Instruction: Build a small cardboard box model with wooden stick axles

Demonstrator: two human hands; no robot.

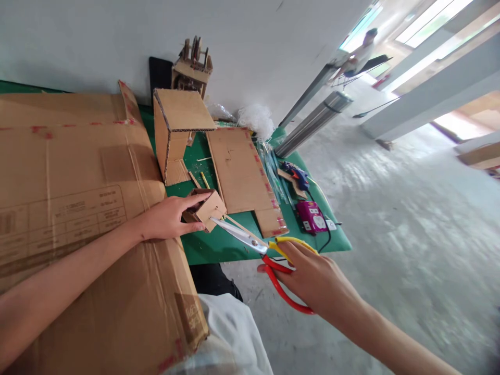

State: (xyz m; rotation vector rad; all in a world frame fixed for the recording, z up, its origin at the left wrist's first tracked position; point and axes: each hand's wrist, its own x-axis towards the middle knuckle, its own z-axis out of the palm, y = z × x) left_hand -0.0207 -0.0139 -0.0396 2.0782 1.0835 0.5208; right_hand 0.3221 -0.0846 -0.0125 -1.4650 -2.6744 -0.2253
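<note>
Between the thumb and fingers of my left hand [174, 216] is a small cardboard box [211, 208], held above the green table near its front edge. My right hand [318, 276] is closed around the handles of a pair of scissors [250, 240], one handle yellow and the other red. The blades point left and their tip touches the face of the small box; whether it goes into the cardboard I cannot tell. A thin wooden stick [236, 223] runs alongside the blades, at the box's face. My left forearm lies over a large cardboard sheet.
The large cardboard sheet [78, 161] covers the left side. On the green table [242, 224] are an open cardboard structure [183, 112], a flat cardboard piece [240, 169], a blue glue gun [297, 176] and a purple power strip [311, 216]. Behind stands a wall; a person [359, 54] sits far right.
</note>
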